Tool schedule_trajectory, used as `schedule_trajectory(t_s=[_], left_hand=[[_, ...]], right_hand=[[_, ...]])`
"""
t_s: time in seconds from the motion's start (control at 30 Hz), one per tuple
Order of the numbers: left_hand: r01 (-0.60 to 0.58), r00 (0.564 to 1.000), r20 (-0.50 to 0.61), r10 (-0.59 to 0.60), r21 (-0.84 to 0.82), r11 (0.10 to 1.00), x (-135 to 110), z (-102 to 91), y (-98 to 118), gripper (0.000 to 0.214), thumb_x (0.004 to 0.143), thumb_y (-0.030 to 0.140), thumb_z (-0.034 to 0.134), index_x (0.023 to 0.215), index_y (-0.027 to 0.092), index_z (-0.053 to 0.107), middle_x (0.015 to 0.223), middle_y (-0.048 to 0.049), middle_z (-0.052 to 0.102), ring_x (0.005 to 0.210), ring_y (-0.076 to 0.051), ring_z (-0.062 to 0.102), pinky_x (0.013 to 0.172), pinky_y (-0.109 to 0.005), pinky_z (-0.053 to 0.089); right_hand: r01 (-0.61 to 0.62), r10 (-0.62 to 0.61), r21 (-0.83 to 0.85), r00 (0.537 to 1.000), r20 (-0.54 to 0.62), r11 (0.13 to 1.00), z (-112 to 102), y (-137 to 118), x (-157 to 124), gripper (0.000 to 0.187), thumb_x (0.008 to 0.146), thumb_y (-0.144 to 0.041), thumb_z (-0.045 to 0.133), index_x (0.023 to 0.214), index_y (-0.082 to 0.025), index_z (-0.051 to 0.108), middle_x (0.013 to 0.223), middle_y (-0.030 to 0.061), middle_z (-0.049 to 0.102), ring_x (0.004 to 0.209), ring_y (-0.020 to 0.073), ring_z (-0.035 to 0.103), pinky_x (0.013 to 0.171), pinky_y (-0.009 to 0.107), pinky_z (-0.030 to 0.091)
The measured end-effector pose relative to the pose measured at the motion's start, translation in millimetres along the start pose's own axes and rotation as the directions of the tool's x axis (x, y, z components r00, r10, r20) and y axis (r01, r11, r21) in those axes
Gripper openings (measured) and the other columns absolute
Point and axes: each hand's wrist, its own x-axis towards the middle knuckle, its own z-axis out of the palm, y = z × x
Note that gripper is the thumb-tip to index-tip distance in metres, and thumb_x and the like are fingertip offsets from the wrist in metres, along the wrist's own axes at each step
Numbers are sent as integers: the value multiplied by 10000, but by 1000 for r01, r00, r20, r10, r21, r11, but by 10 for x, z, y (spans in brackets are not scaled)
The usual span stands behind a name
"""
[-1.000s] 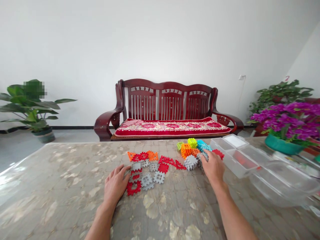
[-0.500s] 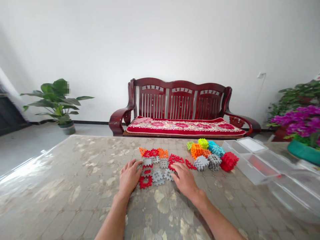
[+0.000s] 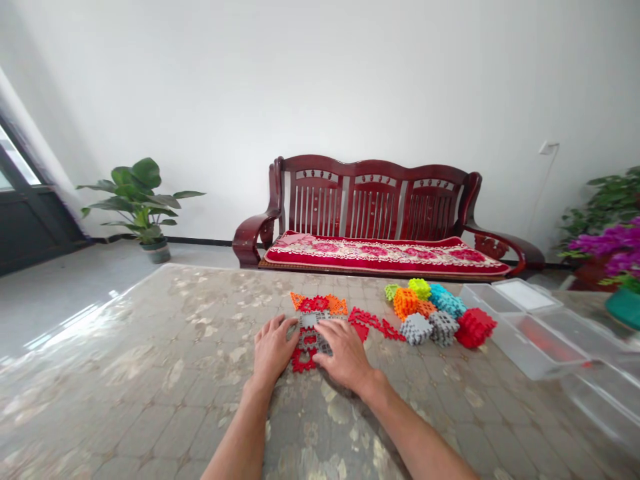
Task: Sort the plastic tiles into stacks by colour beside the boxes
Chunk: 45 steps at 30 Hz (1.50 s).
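Observation:
Flat interlocking plastic tiles (image 3: 314, 319), grey, red and orange, lie in a patch on the patterned table (image 3: 150, 373). My left hand (image 3: 271, 347) rests at the patch's left edge, fingers stretched onto a grey tile. My right hand (image 3: 343, 354) lies palm down over the grey and red tiles on the right side of the patch, fingers spread and covering several of them. More red tiles (image 3: 374, 322) trail to the right. Beyond them stand built cubes (image 3: 433, 315) in orange, green, blue, grey and red.
Clear plastic boxes (image 3: 530, 331) sit at the table's right. A teal pot with purple flowers (image 3: 621, 267) is at the far right edge. Behind the table are a dark wooden bench with a red cushion (image 3: 380, 230) and a potted plant (image 3: 143, 200) on the floor.
My right hand has left the cubes on the right and moved left onto the flat tiles beside my left hand. The view has swung left.

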Motion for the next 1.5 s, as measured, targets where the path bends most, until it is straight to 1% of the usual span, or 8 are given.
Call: schedule_trajectory(t_s=[0.17,0.33,0.5,0.7,0.87,1.03,1.2,1.5], left_hand=[[1,1000,-18,-1,-8,1000,-5,-3,13,349,914,392,516,1220,330,669,1397,-60,578,1303,-269,489,1067,-441,361],[-3,1000,-3,3,-2,1000,-6,-16,12,357,906,371,519,1227,323,667,1415,-66,565,1307,-281,488,1064,-450,364],[-8,1000,-10,8,8,1000,3,2,-16,365,901,323,509,1231,329,665,1417,-58,568,1301,-268,492,1067,-444,362],[-16,1000,-16,16,23,1000,9,16,-30,381,903,315,493,1244,333,661,1424,-57,566,1300,-269,497,1063,-445,369],[-26,1000,-14,27,32,999,6,2,-19,380,907,312,479,1239,325,664,1412,-62,573,1298,-276,504,1057,-447,383],[-19,1000,-1,19,51,999,6,-17,-8,384,919,324,466,1253,329,655,1424,-59,564,1309,-274,498,1063,-444,383],[-27,1000,-7,28,46,999,5,-25,-2,380,914,315,476,1244,323,664,1417,-67,572,1299,-284,508,1060,-458,393],[-39,999,-12,40,65,997,17,6,-34,385,922,320,461,1252,327,659,1412,-58,577,1287,-281,518,1041,-455,407]], right_hand=[[33,-29,-78,998,59,996,94,-63,91,209,876,-229,643,1047,-299,740,1137,-1,731,1143,220,560,1012,367,422],[-106,104,-39,994,-44,994,1,15,98,220,940,-230,543,1050,-281,727,1055,20,750,1031,193,637,919,305,460],[-301,309,112,949,-66,947,-356,381,28,335,981,-272,404,1115,-265,710,930,14,769,867,176,696,771,263,486],[-325,315,-118,944,-93,938,-627,863,-143,353,983,-261,381,1101,-242,713,1082,54,746,1033,198,667,877,294,474],[-420,380,-204,901,-208,884,-541,832,-320,329,931,-219,473,1196,-192,666,1199,94,689,1151,229,609,983,327,442],[-446,396,-267,891,-220,854,-411,683,-406,480,850,-305,620,1301,-146,589,1241,148,645,1199,290,559,1011,382,430],[-462,419,-323,886,-197,826,-358,660,-373,527,822,-340,669,1315,-178,579,1186,145,667,1144,310,575,975,392,442],[-391,314,-206,892,-325,897,-304,730,-373,519,772,-191,639,1287,-163,582,1196,116,672,1121,258,599,998,373,450]])
